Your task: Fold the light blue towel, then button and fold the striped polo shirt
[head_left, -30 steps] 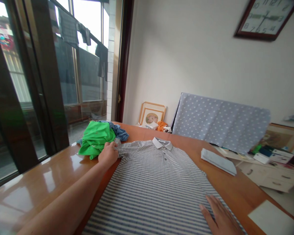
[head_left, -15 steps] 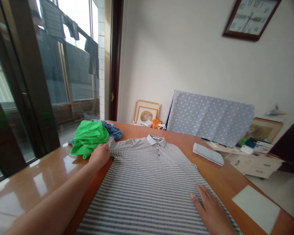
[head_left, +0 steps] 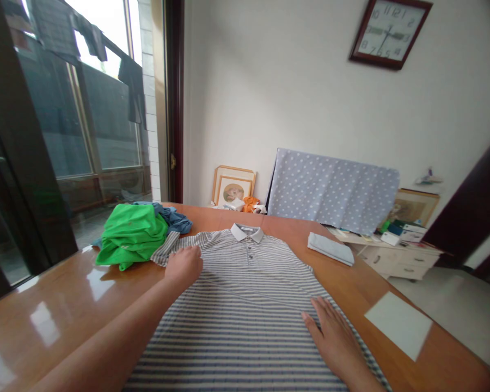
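A grey-and-white striped polo shirt [head_left: 237, 316] lies face up and spread out, its light collar [head_left: 246, 232] pointing away from me and its lower part running out of view. My left hand [head_left: 184, 265] is closed at the shirt's left side, by the underarm, with the fingers curled down onto the fabric; the fingertips are hidden. The left sleeve [head_left: 165, 249] lies flat just beyond it, its end touching a bright green garment [head_left: 130, 234]. Flat on the shirt's right side rests my right hand [head_left: 335, 335], fingers stretched out.
Blue cloth [head_left: 175, 219] is heaped behind the green garment on the brown table [head_left: 73, 294]. To the right lie a folded pale cloth [head_left: 330, 249] and a white sheet [head_left: 400, 324]. Past the table stand a dotted cloth cover [head_left: 330, 188] and a white cabinet [head_left: 396, 261].
My left hand has moved from the sleeve's end inward to the right, near the underarm, and the sleeve now lies spread out. My right hand stays on the shirt. The view has shifted slightly.
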Available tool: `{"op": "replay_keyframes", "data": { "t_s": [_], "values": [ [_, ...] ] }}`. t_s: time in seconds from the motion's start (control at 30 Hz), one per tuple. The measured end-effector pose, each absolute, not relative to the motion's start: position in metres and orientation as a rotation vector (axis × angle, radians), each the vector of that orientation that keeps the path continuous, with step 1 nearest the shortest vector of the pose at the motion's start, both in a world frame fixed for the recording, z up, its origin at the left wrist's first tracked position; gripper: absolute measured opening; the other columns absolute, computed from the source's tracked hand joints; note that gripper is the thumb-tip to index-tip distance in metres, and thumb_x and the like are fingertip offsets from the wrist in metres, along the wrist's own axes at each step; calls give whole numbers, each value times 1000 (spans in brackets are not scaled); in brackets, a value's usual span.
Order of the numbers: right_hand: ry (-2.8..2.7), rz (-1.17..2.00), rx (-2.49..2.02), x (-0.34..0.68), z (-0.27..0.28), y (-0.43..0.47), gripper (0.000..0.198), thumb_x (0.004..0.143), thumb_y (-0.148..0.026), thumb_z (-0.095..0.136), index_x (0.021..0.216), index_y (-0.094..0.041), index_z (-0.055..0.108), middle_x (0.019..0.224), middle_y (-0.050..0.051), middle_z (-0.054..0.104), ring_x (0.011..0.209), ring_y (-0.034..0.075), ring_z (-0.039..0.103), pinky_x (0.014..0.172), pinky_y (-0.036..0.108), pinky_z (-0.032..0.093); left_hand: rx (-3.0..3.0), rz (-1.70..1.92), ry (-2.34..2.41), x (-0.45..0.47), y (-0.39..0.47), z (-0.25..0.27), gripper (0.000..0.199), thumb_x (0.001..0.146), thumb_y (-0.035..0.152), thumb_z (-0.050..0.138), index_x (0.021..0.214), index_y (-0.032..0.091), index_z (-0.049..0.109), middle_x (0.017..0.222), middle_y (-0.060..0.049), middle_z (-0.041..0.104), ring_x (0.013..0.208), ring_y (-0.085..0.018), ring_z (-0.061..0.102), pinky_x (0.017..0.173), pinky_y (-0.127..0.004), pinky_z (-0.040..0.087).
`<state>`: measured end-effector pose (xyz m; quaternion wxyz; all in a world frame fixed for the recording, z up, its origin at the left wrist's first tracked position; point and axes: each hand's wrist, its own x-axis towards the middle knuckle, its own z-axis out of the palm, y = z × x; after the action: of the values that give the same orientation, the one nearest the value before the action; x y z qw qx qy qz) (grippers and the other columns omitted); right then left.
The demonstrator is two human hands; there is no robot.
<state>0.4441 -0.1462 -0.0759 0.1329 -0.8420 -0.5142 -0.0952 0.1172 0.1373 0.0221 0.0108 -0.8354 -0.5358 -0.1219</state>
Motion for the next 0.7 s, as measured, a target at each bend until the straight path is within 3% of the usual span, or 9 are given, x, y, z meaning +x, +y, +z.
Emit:
{"op": "replay_keyframes", "data": {
  "t_s": [0.17, 0.43, 0.57, 0.7],
  "values": [
    [-1467, -256, -2422, 441, -74, -145, 66, 97, -55, 35, 145, -12, 49, 152, 14, 47, 144, 31, 37, 120, 48, 27, -2729, -318, -1594, 151, 117, 8, 22, 84, 29, 47, 94, 21, 65, 111, -12, 68, 103, -30, 62, 84, -42, 45],
    [-1397, -57, -2339, 448, -64, -145, 63, 92, -55, 44, 138, -14, 58, 150, 15, 50, 142, 31, 41, 119, 46, 29, -2735, -398, -1638, 191, 103, -2, 27, 89, 33, 42, 100, 21, 65, 116, -13, 65, 107, -32, 59, 87, -46, 44],
    [-1243, 155, -2154, 476, -37, -131, 53, 92, -54, 43, 123, -19, 67, 124, 10, 70, 117, 26, 63, 101, 36, 47, -2715, -455, -1624, 194, 99, -7, 31, 92, 39, 40, 99, 21, 65, 115, -13, 64, 108, -32, 56, 88, -47, 43],
    [-965, 236, -2125, 512, -10, -99, 33, 87, -46, 50, 93, -23, 72, 90, 4, 76, 90, 22, 68, 75, 28, 50, -2720, -453, -1557, 191, 99, -11, 33, 93, 43, 42, 103, 21, 64, 115, -13, 63, 108, -32, 56, 88, -47, 42]
  ]
}}
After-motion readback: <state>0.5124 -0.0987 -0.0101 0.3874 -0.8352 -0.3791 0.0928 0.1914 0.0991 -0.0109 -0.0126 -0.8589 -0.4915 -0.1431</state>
